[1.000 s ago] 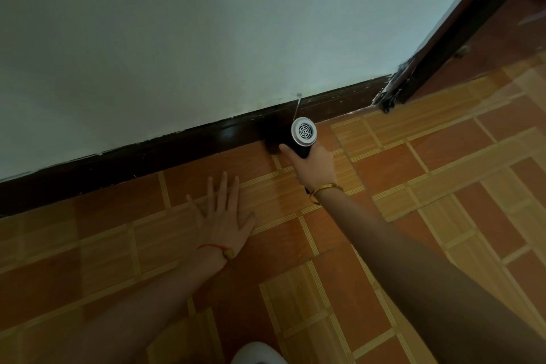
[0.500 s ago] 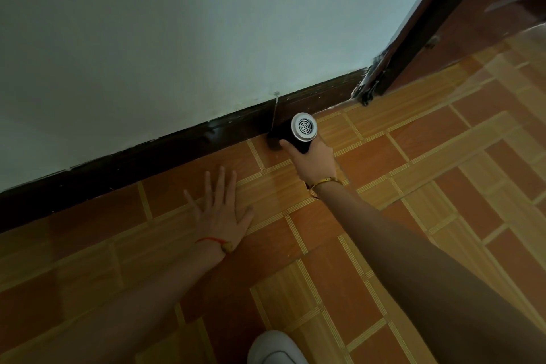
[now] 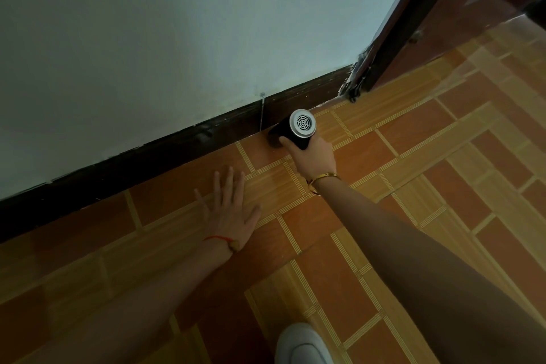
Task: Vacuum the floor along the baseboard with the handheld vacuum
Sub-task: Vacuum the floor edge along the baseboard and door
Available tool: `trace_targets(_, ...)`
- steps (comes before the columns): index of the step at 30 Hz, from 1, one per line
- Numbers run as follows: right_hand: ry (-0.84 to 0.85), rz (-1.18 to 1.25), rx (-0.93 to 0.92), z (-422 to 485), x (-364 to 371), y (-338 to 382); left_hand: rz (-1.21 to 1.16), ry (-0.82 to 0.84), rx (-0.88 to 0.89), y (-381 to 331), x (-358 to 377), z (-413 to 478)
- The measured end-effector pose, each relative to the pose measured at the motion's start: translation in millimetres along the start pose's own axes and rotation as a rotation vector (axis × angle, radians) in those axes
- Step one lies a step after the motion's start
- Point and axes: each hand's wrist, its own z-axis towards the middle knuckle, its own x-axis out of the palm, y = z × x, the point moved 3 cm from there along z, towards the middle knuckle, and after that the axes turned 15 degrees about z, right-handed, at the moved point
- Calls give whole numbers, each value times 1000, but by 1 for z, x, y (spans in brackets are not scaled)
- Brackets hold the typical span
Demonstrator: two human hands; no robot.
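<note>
Here, right hand [image 3: 314,156] gripping vacuum [image 3: 291,130] against baseboard [image 3: 165,154], left hand [image 3: 232,216] flat on floor [image 3: 428,156]

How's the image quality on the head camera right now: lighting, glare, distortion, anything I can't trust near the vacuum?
Head view: dim overall, corners darkened; the baseboard reads nearly black, so dust there cannot be judged. Wide-angle bending curves the baseboard line and door frame. Faint sheen on the floor at upper right. The vacuum in the right hand is sharp, its nozzle lost in shadow. The left hand lies flat, clear.
</note>
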Motion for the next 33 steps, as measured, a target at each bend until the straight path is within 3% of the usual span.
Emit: trace_targets(33, -168, -83, 71, 18, -67, -37, 46, -15, 115, -55, -4, 48)
